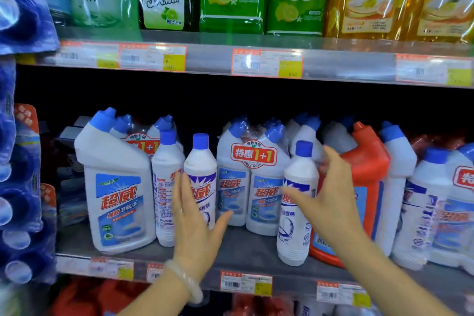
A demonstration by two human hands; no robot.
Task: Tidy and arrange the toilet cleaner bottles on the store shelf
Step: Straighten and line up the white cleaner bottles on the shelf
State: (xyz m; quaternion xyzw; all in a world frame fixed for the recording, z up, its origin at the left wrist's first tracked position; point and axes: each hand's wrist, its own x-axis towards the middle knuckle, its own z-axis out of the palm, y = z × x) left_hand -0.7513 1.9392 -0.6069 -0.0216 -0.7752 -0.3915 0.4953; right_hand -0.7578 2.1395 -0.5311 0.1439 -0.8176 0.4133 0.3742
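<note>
Hands both spread, neither clamped on anything. Left hand (pixel 195 223): fingers straight, thumb splayed right, laid over the front of a slim bottle (pixel 200 161) in the middle shelf (pixel 243 246) row. Looks like steadying it or nudging it farther in, into line with the back-label bottle (pixel 166 187) just to its left. Contact likely, can't confirm.

Right hand (pixel 333 195): opened wide round the front bottle (pixel 297 226), thumb across the label, fingers straight behind its shoulder. Motion blur, so touch vs. near-touch can't be told.

Front bottle stands near the shelf lip, ahead of the 1+1 twin pack (pixel 254 182) and just beside the red jug (pixel 369 169), slightly tilted. Reads as out of row, which is probably why the hand is there.

Big angled-neck bottle (pixel 116 187) sits at the left end of the group, label facing out.

Judgement: tidying is partway. Slim bottles are split either side of the twin pack and one shows its back, so they likely need grouping and facing. Risk: tilted bottle at the lip tips off.
</note>
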